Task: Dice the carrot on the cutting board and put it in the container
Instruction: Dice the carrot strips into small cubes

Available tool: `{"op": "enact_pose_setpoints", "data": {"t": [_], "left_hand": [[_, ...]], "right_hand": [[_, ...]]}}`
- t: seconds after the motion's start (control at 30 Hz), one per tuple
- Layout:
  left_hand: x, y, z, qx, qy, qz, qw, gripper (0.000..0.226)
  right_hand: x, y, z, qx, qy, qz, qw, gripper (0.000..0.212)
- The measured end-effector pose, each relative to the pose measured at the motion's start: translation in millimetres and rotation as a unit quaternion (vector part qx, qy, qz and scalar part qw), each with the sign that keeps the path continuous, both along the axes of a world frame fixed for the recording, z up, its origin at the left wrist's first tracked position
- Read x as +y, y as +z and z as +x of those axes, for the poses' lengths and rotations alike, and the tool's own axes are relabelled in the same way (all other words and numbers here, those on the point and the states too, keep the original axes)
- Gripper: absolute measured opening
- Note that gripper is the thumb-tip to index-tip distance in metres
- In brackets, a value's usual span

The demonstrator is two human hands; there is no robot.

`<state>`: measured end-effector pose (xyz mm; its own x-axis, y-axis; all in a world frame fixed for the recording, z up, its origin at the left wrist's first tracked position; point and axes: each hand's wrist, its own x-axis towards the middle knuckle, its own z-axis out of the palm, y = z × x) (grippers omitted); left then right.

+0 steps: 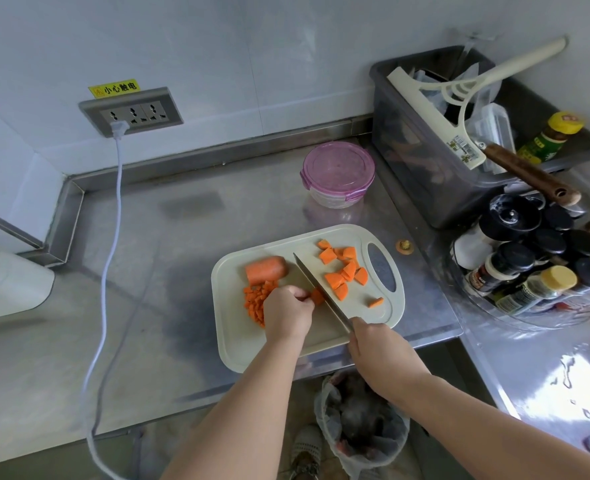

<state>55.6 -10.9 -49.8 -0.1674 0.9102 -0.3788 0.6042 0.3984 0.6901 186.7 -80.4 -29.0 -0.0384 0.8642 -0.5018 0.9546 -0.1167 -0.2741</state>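
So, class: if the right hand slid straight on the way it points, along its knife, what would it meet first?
Probably the carrot piece that the left hand pinches beside the knife, just ahead of the right hand; depth is unclear.

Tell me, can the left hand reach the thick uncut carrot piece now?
Probably yes: the thick uncut orange carrot piece lies close beyond the left hand, with only small carrot dice between; the steel knife is on its other side.
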Motion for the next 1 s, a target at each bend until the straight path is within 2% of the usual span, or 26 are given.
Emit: {"op": "enact_pose_setpoints", "data": {"t": [0.1,0.17,0.27,0.6,1.0], "left_hand": [[0.3,-2.0,-0.2,-0.027,0.008,-0.008,1.000,0.022],[0.7,-2.8,-0.2,-0.026,0.016,-0.008,1.000,0.021],[1.3,-3.2,-0.1,-0.016,0.021,-0.013,1.000,0.020],[0.5,-2.1,0.3,-0.011,0.009,-0.009,1.000,0.015],[-1.3,2.2,0.8,-0.013,0.010,-0.011,1.000,0.020]], "right_hand": [[1.6,8.5,2.8,0.026,-0.051,0.045,0.997,0.028],[1.5,13.7,2.2,0.023,-0.049,0.068,0.996,0.030],[-2.4,15.1,-4.7,-0.003,-0.004,0.043,0.999,0.040],[-6.5,11.1,-11.1,0.020,-0.021,0.022,0.999,0.035],[-5.3,13.1,-9.0,0.010,-0.017,0.010,1.000,0.039]]}}
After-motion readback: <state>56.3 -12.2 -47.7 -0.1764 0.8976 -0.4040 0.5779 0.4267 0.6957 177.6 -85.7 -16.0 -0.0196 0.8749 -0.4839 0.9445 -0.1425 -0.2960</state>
